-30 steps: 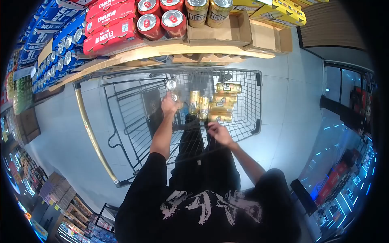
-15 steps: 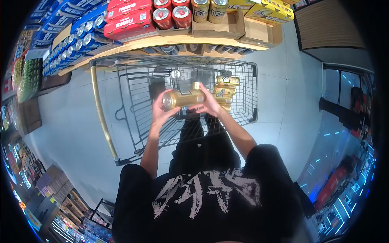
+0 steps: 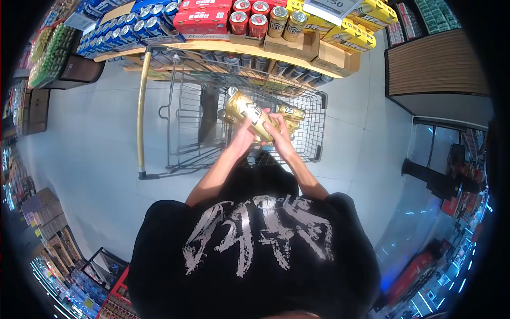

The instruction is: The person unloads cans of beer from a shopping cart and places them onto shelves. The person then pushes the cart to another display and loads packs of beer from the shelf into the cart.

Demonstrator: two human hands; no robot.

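Both my hands are wrapped around gold beer cans (image 3: 251,110) above the shopping cart (image 3: 320,95). The upper can lies tilted, its silver end to the upper left and dark lettering on its side. Another gold surface shows behind it, partly hidden. My left hand (image 3: 243,135) supports the cans from the near-left side. At the lower right end, my right hand (image 3: 281,133) grips them with its thumb on top. Beyond that hand, several gold cans (image 3: 291,111) lie in the cart's right part, partly covered by my fingers.
Past the cart stands a wooden shelf (image 3: 255,51) with blue cans (image 3: 139,26), red cans (image 3: 258,25), two gold cans (image 3: 294,25) in an open carton (image 3: 300,50), and yellow packs (image 3: 349,35). The cart's handle (image 3: 142,111) is on the left. A ribbed wooden unit (image 3: 438,66) stands right.
The held cans have turned from nearly level to tilted, silver end toward the upper left. My left hand has shifted right and nearer to my right hand. The shelf shows more fully.
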